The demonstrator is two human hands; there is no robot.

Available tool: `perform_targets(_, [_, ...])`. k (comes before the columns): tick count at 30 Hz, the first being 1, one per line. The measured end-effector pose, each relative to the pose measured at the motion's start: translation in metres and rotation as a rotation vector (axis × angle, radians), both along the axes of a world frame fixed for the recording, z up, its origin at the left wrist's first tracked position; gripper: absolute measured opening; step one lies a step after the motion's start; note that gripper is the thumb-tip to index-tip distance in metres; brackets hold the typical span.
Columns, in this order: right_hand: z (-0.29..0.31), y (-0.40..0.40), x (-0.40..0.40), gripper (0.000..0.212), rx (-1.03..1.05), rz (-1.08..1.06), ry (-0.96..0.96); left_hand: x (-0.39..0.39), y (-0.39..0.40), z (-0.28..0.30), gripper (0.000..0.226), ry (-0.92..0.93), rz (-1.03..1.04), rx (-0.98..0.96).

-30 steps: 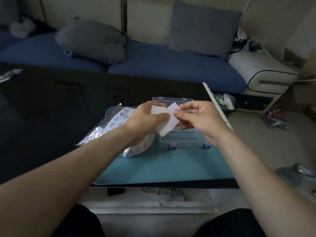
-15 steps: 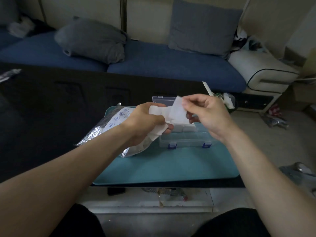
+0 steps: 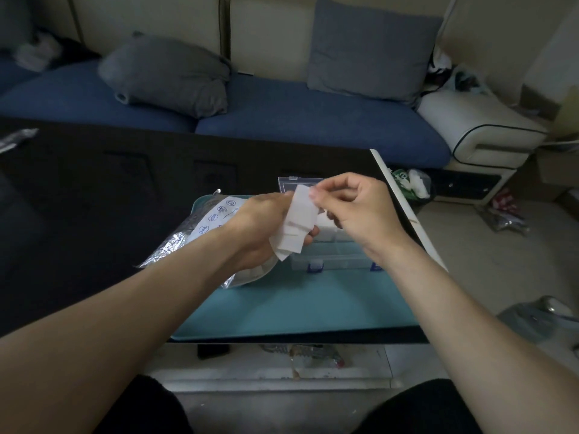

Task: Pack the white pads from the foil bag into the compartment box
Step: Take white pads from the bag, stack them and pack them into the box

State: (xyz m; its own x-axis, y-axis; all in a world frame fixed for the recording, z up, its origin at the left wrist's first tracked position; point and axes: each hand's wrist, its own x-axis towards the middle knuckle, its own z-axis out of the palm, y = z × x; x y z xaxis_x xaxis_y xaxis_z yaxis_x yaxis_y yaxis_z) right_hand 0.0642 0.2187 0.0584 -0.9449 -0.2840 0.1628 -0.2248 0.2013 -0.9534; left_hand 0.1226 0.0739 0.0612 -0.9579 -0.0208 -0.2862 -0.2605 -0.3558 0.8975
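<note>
White pads (image 3: pixel 293 233) sit fanned in the left hand (image 3: pixel 263 228), above the compartment box (image 3: pixel 332 258); the right hand (image 3: pixel 357 208) pinches the top one's upper edge. Foil bag (image 3: pixel 200 233) lies left of the box.

The light in here is dim and flat. Along the far side runs a long sofa with deep blue seat cushions (image 3: pixel 313 120) and a cream backrest (image 3: pixel 266 29). A slumped grey pillow (image 3: pixel 166 73) lies on the seat, and a squarer blue-grey cushion (image 3: pixel 372 48) leans upright against the backrest further right. The sofa's padded cream armrest with dark piping (image 3: pixel 479 130) closes off its right end. In front stands the glossy black desk (image 3: pixel 94 198), its top reflecting darkly. The pale beige floor (image 3: pixel 488 277) to the right is strewn with bits of clutter.
</note>
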Motion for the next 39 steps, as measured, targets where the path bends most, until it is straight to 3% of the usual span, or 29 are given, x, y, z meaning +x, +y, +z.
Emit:
perform_targets(5, [0.009,0.014,-0.005,0.010,-0.120,0.041,-0.092,-0.002,-0.001,-0.002,0.030,0.029,0.093,-0.016])
perform_targets(10, [0.000,-0.002,0.006,0.013,0.077,0.065,0.060,-0.004,0.006,0.000,0.050,-0.023,-0.013,0.019])
perform_targets(14, [-0.004,-0.009,0.007,0.013,0.117,0.024,0.151,-0.001,0.004,-0.006,0.036,0.120,-0.016,-0.064])
perform_targets(17, [-0.004,-0.006,0.000,0.012,0.108,-0.007,0.019,0.000,-0.002,-0.004,0.019,0.181,-0.027,-0.108])
perform_targets(19, [-0.003,0.000,-0.005,0.004,0.097,0.023,-0.091,0.001,-0.005,-0.004,0.024,0.188,-0.020,-0.136])
perform_targets(25, [0.005,0.018,-0.014,0.010,0.112,0.037,-0.099,0.002,-0.006,-0.012,0.040,0.157,-0.045,-0.313])
perform_targets(31, [0.003,0.022,-0.009,0.005,0.266,0.228,-0.112,0.003,-0.003,-0.012,0.044,0.220,-0.126,-0.510])
perform_targets(36, [0.006,0.028,-0.020,0.015,0.012,-0.081,-0.005,0.004,-0.001,-0.014,0.042,0.171,-0.143,-0.509])
perform_targets(39, [0.013,0.038,-0.020,0.012,-0.069,0.076,-0.017,0.000,0.000,-0.014,0.030,0.065,-0.097,-0.337])
